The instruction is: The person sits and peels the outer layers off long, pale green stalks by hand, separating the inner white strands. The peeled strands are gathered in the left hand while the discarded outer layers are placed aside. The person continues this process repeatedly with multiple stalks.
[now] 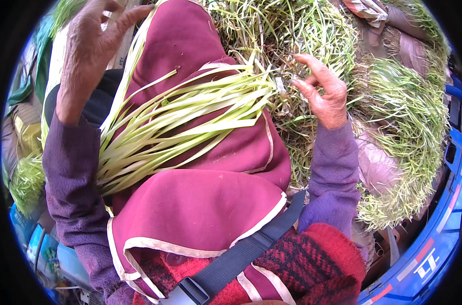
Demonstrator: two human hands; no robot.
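Note:
A loose bunch of long, flat, pale yellow-green leaves (180, 122), like chives, lies across the maroon apron (180, 35) over my lap. My left hand (91, 53) is raised at the upper left, with its thumb and fingers apart; the top of it is cut off by the frame. Its thumb tip comes close to a few long leaves running down the apron's left side. Just past the bunch's right end, my right hand (325, 94) hovers with thumb and forefinger apart. I see nothing held in it.
Beyond my right hand lies a heap of tangled leaves and dry scraps (302, 30). Green bundles (403, 112) rest on pinkish sacking at the right. A blue vehicle side (419, 269) curves along the right edge. More greens (27, 180) sit at the far left.

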